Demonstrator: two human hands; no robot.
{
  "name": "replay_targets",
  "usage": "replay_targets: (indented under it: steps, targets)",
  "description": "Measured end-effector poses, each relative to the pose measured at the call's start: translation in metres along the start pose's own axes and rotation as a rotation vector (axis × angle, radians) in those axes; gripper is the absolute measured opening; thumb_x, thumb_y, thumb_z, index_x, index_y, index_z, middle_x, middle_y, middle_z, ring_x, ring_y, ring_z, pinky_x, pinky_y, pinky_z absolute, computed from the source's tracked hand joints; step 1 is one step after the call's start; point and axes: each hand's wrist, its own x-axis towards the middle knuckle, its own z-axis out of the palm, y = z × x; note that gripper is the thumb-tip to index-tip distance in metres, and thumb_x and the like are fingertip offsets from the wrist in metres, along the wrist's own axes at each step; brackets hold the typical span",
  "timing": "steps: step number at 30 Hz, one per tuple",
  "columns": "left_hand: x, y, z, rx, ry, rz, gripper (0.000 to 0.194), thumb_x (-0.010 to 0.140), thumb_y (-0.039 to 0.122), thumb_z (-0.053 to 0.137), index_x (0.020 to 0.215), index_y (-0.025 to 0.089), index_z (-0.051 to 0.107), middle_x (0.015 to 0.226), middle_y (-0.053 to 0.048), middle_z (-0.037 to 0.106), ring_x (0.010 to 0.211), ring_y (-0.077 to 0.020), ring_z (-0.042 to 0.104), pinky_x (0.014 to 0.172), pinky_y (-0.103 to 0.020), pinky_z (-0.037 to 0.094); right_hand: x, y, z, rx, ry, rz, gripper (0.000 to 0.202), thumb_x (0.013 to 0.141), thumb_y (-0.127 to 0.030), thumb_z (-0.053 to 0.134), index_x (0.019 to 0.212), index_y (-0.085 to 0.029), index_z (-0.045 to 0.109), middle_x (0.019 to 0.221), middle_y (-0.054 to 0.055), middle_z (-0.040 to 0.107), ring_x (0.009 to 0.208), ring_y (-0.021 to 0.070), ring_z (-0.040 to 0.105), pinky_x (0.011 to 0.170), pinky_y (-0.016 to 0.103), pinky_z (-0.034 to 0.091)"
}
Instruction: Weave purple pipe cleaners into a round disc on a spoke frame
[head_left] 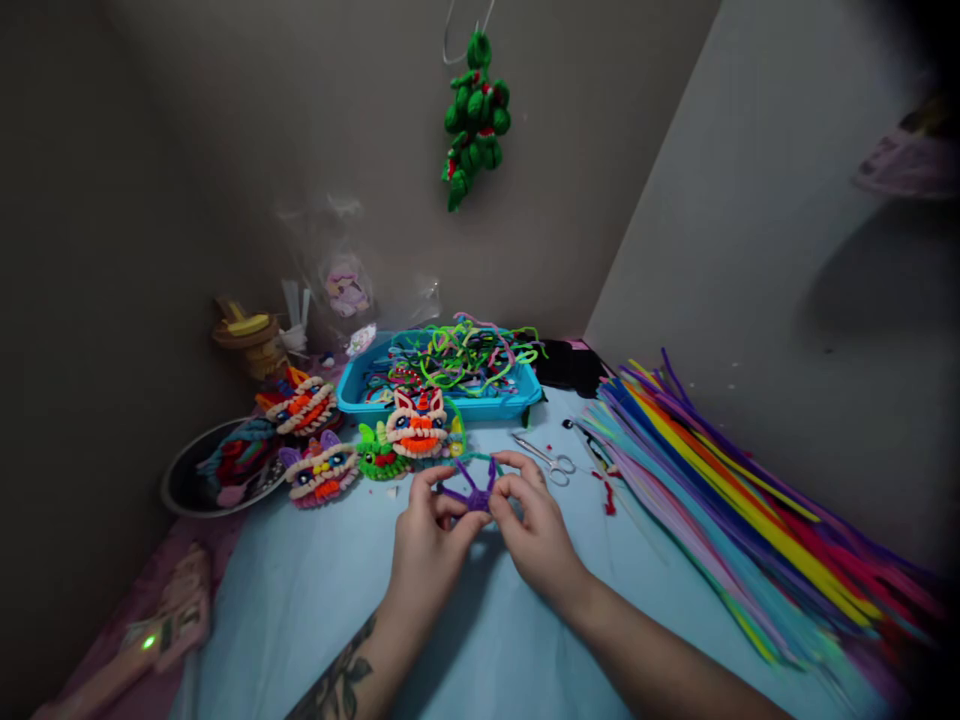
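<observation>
Between my two hands is a small purple pipe-cleaner piece (478, 500), with several fuzzy ends sticking up and outward from a bunched middle. My left hand (436, 535) pinches its left side between thumb and fingers. On the other side, my right hand (531, 520) grips it with thumb and forefinger. Both hands are raised a little over the pale blue table cover (330, 590). Just behind them stand a lion head of pipe cleaners (418, 425) in white, orange and red, and a green pipe-cleaner figure (381, 452).
Behind lies a blue tray (442, 408) of tangled pipe-cleaner scraps. Scissors (551, 462) rest right of my hands. Long coloured pipe cleaners (720, 490) spread across the right side. At left are two more lion heads (322, 470), a dark bowl (184, 490) and a pink device (176, 610).
</observation>
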Motion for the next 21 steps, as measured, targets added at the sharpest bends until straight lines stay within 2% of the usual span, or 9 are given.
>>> replay_targets:
  steps: [7,12,14,18,21]
  targets:
    - [0.001,-0.001,0.0,-0.012,-0.011,-0.008,0.048,0.067,0.023,0.069,0.109,0.02,0.045,0.055,0.009,0.059,0.05,-0.0098,0.052,0.053,-0.02,0.039,0.003,0.001,-0.001,0.044,-0.022,0.058,0.017,0.082,-0.024,0.051,0.066,-0.02,0.055,0.111,0.009,0.051,0.11,0.024,0.048,0.092,0.038,0.038]
    - [0.006,0.004,-0.004,-0.066,-0.019,-0.03,0.052,0.072,0.029,0.065,0.117,0.018,0.043,0.071,-0.001,0.069,0.062,-0.0129,0.06,0.06,-0.023,0.044,0.01,0.007,-0.004,0.127,-0.006,0.17,0.019,0.078,-0.032,0.057,0.065,-0.019,0.06,0.109,0.008,0.053,0.109,0.0235,0.05,0.094,0.037,0.038]
    - [0.008,0.005,-0.005,-0.111,-0.018,-0.067,0.049,0.072,0.031,0.065,0.114,0.016,0.044,0.067,0.0,0.068,0.059,-0.0129,0.059,0.058,-0.022,0.043,0.012,0.012,-0.006,0.176,-0.042,0.182,0.02,0.077,-0.035,0.059,0.066,-0.019,0.063,0.109,0.008,0.054,0.11,0.0237,0.05,0.096,0.037,0.037]
    - [0.011,0.006,-0.007,-0.203,0.003,-0.125,0.048,0.069,0.03,0.067,0.109,0.016,0.044,0.063,0.002,0.065,0.056,-0.0114,0.057,0.056,-0.021,0.041,0.014,0.018,-0.009,0.226,-0.082,0.183,0.021,0.081,-0.038,0.057,0.081,-0.021,0.069,0.116,0.009,0.052,0.115,0.0227,0.049,0.1,0.037,0.034]
    - [0.011,0.007,-0.007,-0.209,0.009,-0.12,0.047,0.071,0.03,0.066,0.109,0.016,0.043,0.064,0.002,0.065,0.058,-0.0112,0.058,0.056,-0.021,0.041,0.014,0.017,-0.009,0.206,-0.074,0.18,0.02,0.079,-0.039,0.059,0.079,-0.021,0.068,0.115,0.009,0.052,0.117,0.0239,0.048,0.101,0.039,0.033]
